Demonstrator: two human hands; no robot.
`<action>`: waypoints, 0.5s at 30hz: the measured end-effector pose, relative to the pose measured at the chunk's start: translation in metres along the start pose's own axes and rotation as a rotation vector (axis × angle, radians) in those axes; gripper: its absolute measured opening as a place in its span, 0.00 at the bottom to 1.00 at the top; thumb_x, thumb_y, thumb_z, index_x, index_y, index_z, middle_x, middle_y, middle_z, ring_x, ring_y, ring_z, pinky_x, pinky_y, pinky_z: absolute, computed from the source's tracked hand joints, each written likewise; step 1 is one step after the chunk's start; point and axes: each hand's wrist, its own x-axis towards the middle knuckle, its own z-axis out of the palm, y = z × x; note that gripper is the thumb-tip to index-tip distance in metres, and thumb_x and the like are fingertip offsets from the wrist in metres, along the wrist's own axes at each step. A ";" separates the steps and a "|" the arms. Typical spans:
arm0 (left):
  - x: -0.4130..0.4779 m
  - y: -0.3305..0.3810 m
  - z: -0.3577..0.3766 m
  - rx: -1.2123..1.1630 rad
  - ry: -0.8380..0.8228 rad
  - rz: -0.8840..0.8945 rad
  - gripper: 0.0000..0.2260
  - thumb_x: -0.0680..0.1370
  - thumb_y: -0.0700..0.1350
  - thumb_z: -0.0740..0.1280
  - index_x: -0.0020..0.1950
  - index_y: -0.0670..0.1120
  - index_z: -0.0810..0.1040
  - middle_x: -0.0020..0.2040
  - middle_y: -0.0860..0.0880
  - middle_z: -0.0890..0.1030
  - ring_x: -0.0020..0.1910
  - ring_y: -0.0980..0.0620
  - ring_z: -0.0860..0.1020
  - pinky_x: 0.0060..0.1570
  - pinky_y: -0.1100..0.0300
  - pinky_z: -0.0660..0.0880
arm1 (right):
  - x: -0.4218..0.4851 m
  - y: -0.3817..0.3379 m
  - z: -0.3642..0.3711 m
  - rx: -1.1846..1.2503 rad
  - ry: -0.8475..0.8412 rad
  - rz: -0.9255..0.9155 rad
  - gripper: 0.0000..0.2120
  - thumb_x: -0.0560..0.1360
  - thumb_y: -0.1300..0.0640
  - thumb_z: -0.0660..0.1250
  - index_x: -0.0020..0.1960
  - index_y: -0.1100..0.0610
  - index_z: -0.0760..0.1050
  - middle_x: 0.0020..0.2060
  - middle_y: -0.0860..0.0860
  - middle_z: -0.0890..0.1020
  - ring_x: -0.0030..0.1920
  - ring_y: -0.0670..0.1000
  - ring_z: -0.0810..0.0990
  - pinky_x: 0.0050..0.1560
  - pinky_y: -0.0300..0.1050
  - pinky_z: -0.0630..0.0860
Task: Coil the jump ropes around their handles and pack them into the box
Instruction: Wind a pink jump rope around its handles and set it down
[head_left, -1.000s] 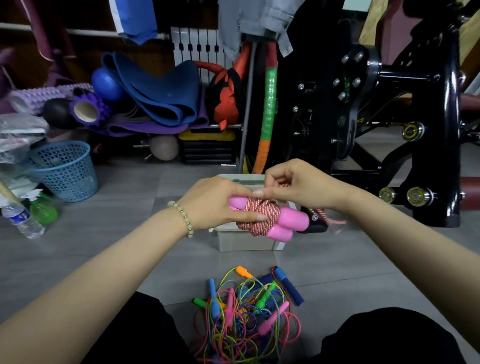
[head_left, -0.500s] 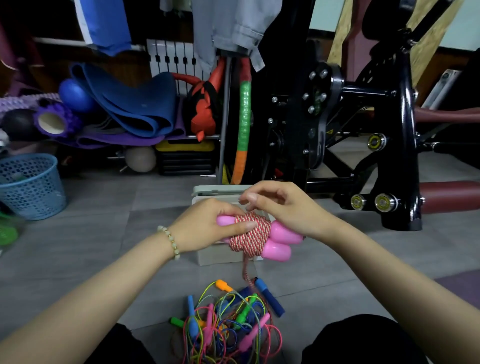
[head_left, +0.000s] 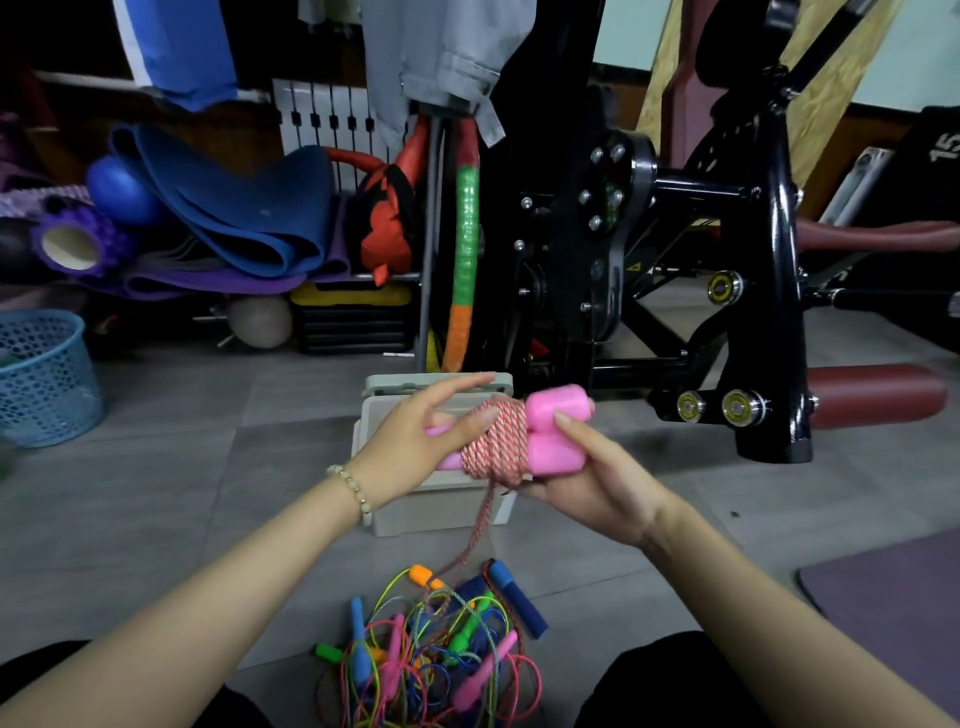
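Pink handles (head_left: 556, 431), two of them side by side, sat in the right hand (head_left: 587, 483). Its fingers were curled under them and its thumb lay on them, so it held them tight. Red and white rope (head_left: 496, 447) was wound round the middle of the handles in a fat bundle. The left hand (head_left: 415, 441) was wide open with its fingers straight, and one fingertip touched the bundle.

We saw a loose end (head_left: 478, 535) of the rope hang down from the bundle to the pile of jump ropes (head_left: 431, 654) on the floor (head_left: 208, 467), close to the person's legs. The bundle was up in the air, over the near edge of the grey box (head_left: 431, 504). We could not see into the box, since the hands hid its top.

There was bare floor left of the box, all the way to the blue basket (head_left: 47, 379) at the left edge. On the right, a big black machine (head_left: 769, 312) stood near the box, and a purple mat (head_left: 893, 597) poked in at the right edge.
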 end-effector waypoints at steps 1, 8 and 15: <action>0.004 0.000 0.003 -0.043 0.044 0.014 0.16 0.74 0.47 0.66 0.62 0.48 0.76 0.38 0.47 0.84 0.33 0.61 0.79 0.32 0.72 0.72 | 0.002 0.006 0.000 -0.011 0.001 -0.001 0.43 0.61 0.44 0.78 0.69 0.61 0.66 0.62 0.58 0.77 0.63 0.56 0.76 0.68 0.55 0.68; 0.031 -0.002 -0.002 0.064 0.270 0.001 0.11 0.69 0.59 0.72 0.40 0.52 0.82 0.34 0.55 0.84 0.35 0.60 0.80 0.39 0.60 0.77 | 0.012 0.029 0.014 -0.374 0.229 -0.102 0.18 0.77 0.56 0.62 0.64 0.64 0.71 0.46 0.53 0.79 0.38 0.47 0.77 0.47 0.40 0.76; 0.030 -0.006 -0.020 0.541 0.407 -0.076 0.18 0.70 0.67 0.66 0.43 0.53 0.80 0.36 0.55 0.83 0.38 0.59 0.81 0.42 0.58 0.76 | 0.012 0.015 0.036 -0.805 0.292 -0.182 0.13 0.81 0.56 0.58 0.44 0.61 0.76 0.24 0.48 0.65 0.24 0.43 0.60 0.27 0.36 0.58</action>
